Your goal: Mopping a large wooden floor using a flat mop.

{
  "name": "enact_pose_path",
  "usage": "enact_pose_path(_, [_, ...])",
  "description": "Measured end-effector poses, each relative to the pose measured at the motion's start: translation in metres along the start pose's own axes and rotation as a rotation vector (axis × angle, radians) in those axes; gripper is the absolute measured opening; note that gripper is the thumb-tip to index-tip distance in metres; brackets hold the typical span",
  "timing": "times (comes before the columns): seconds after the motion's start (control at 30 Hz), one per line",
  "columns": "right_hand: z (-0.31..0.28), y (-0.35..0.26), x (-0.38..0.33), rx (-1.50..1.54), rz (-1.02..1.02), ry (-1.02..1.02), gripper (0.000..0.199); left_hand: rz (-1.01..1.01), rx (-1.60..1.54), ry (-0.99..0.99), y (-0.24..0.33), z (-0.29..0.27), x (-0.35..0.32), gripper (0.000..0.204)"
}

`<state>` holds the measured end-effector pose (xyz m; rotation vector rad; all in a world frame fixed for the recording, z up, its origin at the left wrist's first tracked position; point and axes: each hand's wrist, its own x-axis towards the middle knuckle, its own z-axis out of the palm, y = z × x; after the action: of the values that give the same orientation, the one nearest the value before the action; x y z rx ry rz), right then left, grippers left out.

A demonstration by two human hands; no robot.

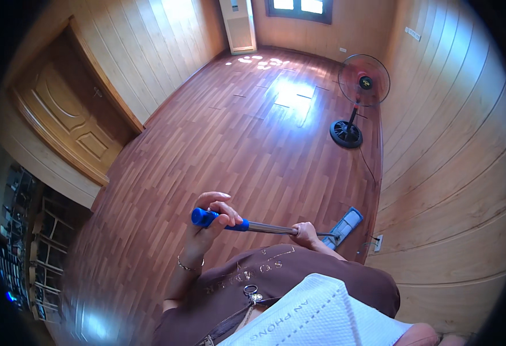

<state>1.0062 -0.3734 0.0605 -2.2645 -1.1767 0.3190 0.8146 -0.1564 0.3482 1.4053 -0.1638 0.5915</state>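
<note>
A flat mop with a metal pole (270, 228) slants across in front of my body, its blue grip end raised at the left. My left hand (215, 213) is round the blue grip, with some fingers partly lifted from it. Lower on the pole, my right hand (305, 233) is closed around the metal. The light blue and white mop head (344, 226) lies on the wooden floor (230, 150) at the right, close to the wall. Part of the pole's lower end passes behind my right hand.
A black standing fan (346, 133) stands near the right wall, its cable running along the floor to a wall socket (378, 243). A tall white cabinet unit (238, 27) is at the far end. A wooden door (71, 106) and a dark rack (37, 254) are at the left.
</note>
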Motion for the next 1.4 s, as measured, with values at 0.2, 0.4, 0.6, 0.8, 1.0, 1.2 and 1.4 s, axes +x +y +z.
enact_pose_path(0.2, [-0.005,-0.038,0.016,0.045,-0.105,-0.179,0.015,0.046,0.065,0.184,0.036,0.012,-0.026,0.040])
enact_pose_path(0.4, [-0.001,-0.102,0.055,0.162,-0.257,-0.319,0.013,0.333,0.268,0.296,0.082,0.035,-0.033,0.041])
enact_pose_path(0.6, [0.026,-0.153,0.069,0.295,-0.379,-0.481,0.013,0.519,0.411,0.113,0.108,0.052,-0.037,0.036])
enact_pose_path(0.8, [0.044,-0.183,0.063,0.459,-0.506,-0.649,0.018,0.478,0.494,-0.173,0.121,0.060,-0.024,0.038])
enact_pose_path(1.0, [0.078,-0.171,0.075,0.720,-0.652,-0.744,0.049,0.394,0.464,-0.358,0.107,0.071,-0.006,0.047])
enact_pose_path(1.2, [-0.147,-0.166,0.073,0.788,-0.426,-0.651,0.057,-0.040,0.660,-0.234,0.004,0.016,-0.001,0.039])
enact_pose_path(1.4, [-0.274,-0.209,0.008,0.777,-0.992,0.338,0.090,-0.343,0.656,-0.242,-0.138,-0.024,-0.022,0.036])
